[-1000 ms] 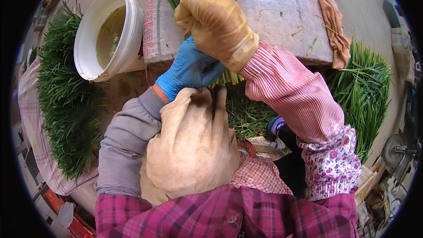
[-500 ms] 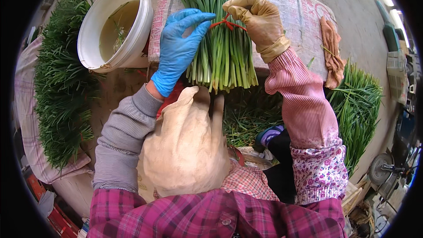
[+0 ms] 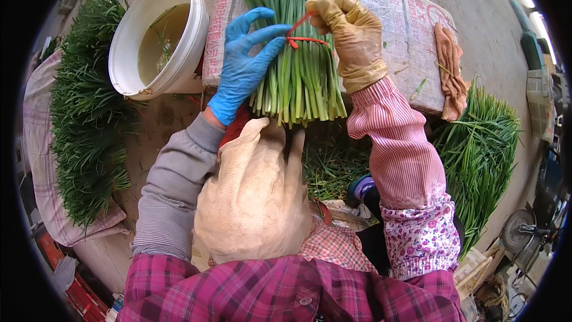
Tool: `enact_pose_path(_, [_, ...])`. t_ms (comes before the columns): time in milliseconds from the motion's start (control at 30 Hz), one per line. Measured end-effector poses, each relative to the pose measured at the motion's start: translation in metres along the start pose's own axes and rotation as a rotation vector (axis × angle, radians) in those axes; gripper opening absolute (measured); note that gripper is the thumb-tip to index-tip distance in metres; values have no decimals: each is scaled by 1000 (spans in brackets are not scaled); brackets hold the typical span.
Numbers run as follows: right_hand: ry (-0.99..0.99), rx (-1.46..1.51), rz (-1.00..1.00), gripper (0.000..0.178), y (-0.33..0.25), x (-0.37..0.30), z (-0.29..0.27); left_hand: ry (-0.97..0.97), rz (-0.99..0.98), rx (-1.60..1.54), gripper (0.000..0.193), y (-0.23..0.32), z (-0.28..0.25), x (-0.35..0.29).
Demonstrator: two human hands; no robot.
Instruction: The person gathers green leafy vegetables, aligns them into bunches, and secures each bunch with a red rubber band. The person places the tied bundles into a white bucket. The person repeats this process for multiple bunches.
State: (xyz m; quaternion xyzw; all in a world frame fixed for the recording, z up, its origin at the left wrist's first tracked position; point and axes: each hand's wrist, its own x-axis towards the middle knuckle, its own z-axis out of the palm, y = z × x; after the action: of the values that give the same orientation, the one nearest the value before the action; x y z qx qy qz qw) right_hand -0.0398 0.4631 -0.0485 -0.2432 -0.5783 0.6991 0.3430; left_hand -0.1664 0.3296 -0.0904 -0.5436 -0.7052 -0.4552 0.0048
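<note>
A bundle of garlic chives (image 3: 300,83) lies before me, cut stalk ends toward me and leaves pointing away. Around it runs a red tie (image 3: 313,40), with a free end pulled up to the right. My right hand (image 3: 351,36), in a yellowish rubber glove, pinches that end between thumb and fingers. At the tie's left side, my left hand (image 3: 247,53) in a blue glove has thumb and forefinger closed on the red tie, the other fingers bent above.
The bundle rests on a sack-covered block (image 3: 405,42) with an orange-brown cloth (image 3: 450,71) on its right edge. A white bucket (image 3: 198,42) of murky water stands left. More chives lie at left (image 3: 86,119) and right (image 3: 482,155). A pale cloth bag (image 3: 253,203) sits below.
The tie's knot area has shifted left on the bundle. My right hand has moved slightly down, drawing one end of the tie up and right; my left fingers have shifted slightly.
</note>
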Motion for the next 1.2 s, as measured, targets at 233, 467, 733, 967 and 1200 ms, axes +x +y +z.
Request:
enact_pose_path(233, [93, -55, 318, 42, 52, -15, -69, -175, -1074, -853, 73, -14, -26, -20])
enact_pose_path(467, [58, -266, 509, 54, 72, -20, -7, -636, -1122, -1008, 48, 11, -24, 14])
enact_pose_path(733, [58, -546, -207, 110, 53, -53, 10, -289, -704, -699, 59, 14, -19, -32])
enact_pose_path(967, [52, -441, -853, 123, -25, -8, 24, -58, -422, 85, 44, -102, -101, -45])
enact_pose_path(1200, [-61, -469, -838, 119, 50, -5, -15, -94, -356, -97, 36, -89, -46, -49])
